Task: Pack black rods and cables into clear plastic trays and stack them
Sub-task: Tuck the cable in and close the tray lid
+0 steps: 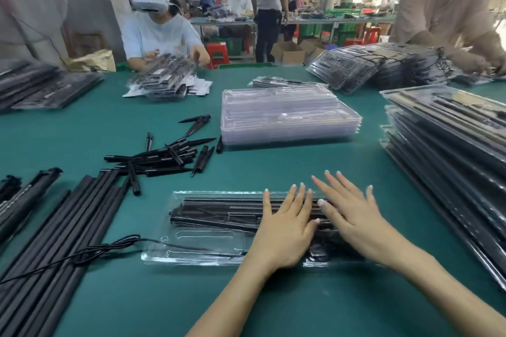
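2 hands lie flat, fingers straight and spread: my left hand (284, 223) and my right hand (353, 215) both press on 1 clear plastic tray (197, 241) of long black rods (219, 212) near me on the green felt table (273, 167). 1 thin black cable (90, 253) trails out leftward. 1 stack of glossy empty clear trays (287, 117) sits beyond; loose black spikes (164, 154) lie left, packed trays (451, 145) right.

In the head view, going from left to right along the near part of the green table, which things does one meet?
Long black rods → thin black cable → clear tray being packed → left hand → right hand → stack of packed trays.
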A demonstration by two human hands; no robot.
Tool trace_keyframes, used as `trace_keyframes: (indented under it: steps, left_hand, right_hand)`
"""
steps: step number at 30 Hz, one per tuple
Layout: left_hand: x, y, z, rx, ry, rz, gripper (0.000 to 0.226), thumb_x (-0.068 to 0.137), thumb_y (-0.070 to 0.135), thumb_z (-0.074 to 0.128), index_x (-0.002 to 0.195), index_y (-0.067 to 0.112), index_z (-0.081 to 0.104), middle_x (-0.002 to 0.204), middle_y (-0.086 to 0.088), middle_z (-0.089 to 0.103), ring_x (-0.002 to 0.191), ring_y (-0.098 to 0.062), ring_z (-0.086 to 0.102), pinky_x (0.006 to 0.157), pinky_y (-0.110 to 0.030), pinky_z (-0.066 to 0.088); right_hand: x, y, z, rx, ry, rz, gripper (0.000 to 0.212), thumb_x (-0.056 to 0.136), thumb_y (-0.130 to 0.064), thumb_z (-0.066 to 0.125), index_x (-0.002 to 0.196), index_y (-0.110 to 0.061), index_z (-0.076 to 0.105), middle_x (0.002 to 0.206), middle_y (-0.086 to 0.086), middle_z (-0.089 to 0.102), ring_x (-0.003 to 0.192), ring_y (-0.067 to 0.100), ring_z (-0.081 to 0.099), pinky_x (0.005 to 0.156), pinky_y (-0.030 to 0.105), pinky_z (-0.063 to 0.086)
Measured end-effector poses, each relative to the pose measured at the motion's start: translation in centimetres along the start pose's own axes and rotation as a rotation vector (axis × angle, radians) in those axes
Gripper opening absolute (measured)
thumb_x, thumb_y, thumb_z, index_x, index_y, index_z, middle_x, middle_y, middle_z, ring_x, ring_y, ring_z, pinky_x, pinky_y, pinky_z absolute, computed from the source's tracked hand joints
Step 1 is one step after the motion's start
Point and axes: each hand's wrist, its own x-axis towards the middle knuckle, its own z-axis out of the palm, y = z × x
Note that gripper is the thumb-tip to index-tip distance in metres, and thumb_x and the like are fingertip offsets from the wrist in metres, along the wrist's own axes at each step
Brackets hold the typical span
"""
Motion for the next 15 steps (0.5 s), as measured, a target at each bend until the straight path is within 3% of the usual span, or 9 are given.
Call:
trace_keyframes:
  steps: [2,3,6,7,8,9,12,13,15]
  left_hand:
    - [0.1,-0.4,-0.3,-0.213,0.029,-0.012,0.062,0.102,0.031,0.031,0.153,0.02,-0.003,0.161,0.003,-0.007,0.145,-0.006,-0.013,0.113,-0.044,-0.022]
    - [0.1,-0.7,-0.7,-0.452,0.061,-0.028,0.066,0.098,0.02,0.041,0.153,0.019,0.005,0.161,0.001,0.001,0.147,-0.007,-0.007,0.116,-0.039,-0.018]
    - [-1.2,-1.6,-3.3,-1.457,0.333,-0.26,0.068,0.082,-0.021,0.04,0.14,0.013,0.037,0.153,-0.009,0.032,0.144,-0.015,0.022,0.116,-0.028,0.021]
    - [-1.5,-2.4,-3.6,-1.618,0.45,-0.347,0.065,0.08,-0.025,0.034,0.132,0.014,0.043,0.147,-0.008,0.038,0.141,-0.017,0.029,0.111,-0.027,0.028]
    - [-1.8,-3.2,-3.9,-1.603,0.536,-0.39,0.062,0.082,-0.024,0.033,0.126,0.017,0.046,0.143,-0.005,0.042,0.14,-0.017,0.032,0.109,-0.027,0.03]
    - [-2.1,-4.1,-4.2,-1.419,0.587,-0.398,0.058,0.085,-0.019,0.035,0.123,0.022,0.048,0.14,0.001,0.043,0.14,-0.015,0.032,0.11,-0.026,0.028]
    - [-2.8,-7.2,-4.5,-0.667,0.69,-0.219,0.048,0.096,-0.001,0.04,0.134,0.027,0.046,0.142,0.016,0.036,0.143,0.0,0.013,0.117,-0.023,0.008]
    - [-3.2,-7.8,-4.5,-0.505,0.651,-0.158,0.046,0.099,0.006,0.039,0.14,0.025,0.04,0.146,0.017,0.032,0.143,0.002,0.006,0.119,-0.026,0.0]
    - [-3.5,-8.1,-4.0,-0.23,0.402,-0.107,0.048,0.103,0.023,0.031,0.15,0.027,0.021,0.156,0.016,0.016,0.143,0.002,-0.007,0.119,-0.036,-0.011]
  right_hand:
    - [1.0,-0.4,1.7,-0.151,-0.116,0.012,0.049,0.1,-0.048,0.016,0.139,-0.052,-0.015,0.152,-0.023,-0.015,0.138,-0.003,-0.024,0.113,0.053,-0.017]
    - [1.2,-0.4,2.4,-0.209,-0.135,0.016,0.051,0.099,-0.05,0.012,0.14,-0.05,-0.02,0.154,-0.021,-0.018,0.139,0.0,-0.025,0.113,0.056,-0.017]
    - [1.6,0.0,3.7,-0.364,-0.125,0.04,0.056,0.097,-0.055,0.007,0.146,-0.042,-0.019,0.157,-0.014,-0.021,0.143,0.007,-0.023,0.111,0.061,-0.014]
    - [1.6,0.0,3.8,-0.384,-0.129,0.043,0.056,0.097,-0.054,0.007,0.146,-0.042,-0.018,0.157,-0.013,-0.02,0.143,0.008,-0.023,0.111,0.062,-0.013]
    - [1.7,0.1,3.8,-0.394,-0.138,0.044,0.056,0.097,-0.054,0.007,0.146,-0.043,-0.017,0.157,-0.013,-0.02,0.143,0.009,-0.023,0.11,0.062,-0.013]
    - [1.7,0.0,3.8,-0.401,-0.149,0.043,0.055,0.097,-0.053,0.007,0.146,-0.043,-0.017,0.157,-0.012,-0.02,0.143,0.009,-0.023,0.11,0.063,-0.013]
    - [1.7,-0.1,3.6,-0.421,-0.164,0.045,0.055,0.098,-0.053,0.006,0.147,-0.042,-0.017,0.157,-0.011,-0.022,0.143,0.009,-0.024,0.108,0.066,-0.014]
    - [1.6,-0.2,3.6,-0.424,-0.163,0.049,0.055,0.097,-0.052,0.006,0.146,-0.041,-0.018,0.157,-0.011,-0.023,0.143,0.009,-0.025,0.107,0.067,-0.014]
    - [1.6,-0.3,3.6,-0.423,-0.168,0.057,0.056,0.097,-0.053,0.004,0.145,-0.041,-0.021,0.156,-0.011,-0.024,0.142,0.008,-0.026,0.106,0.068,-0.014]
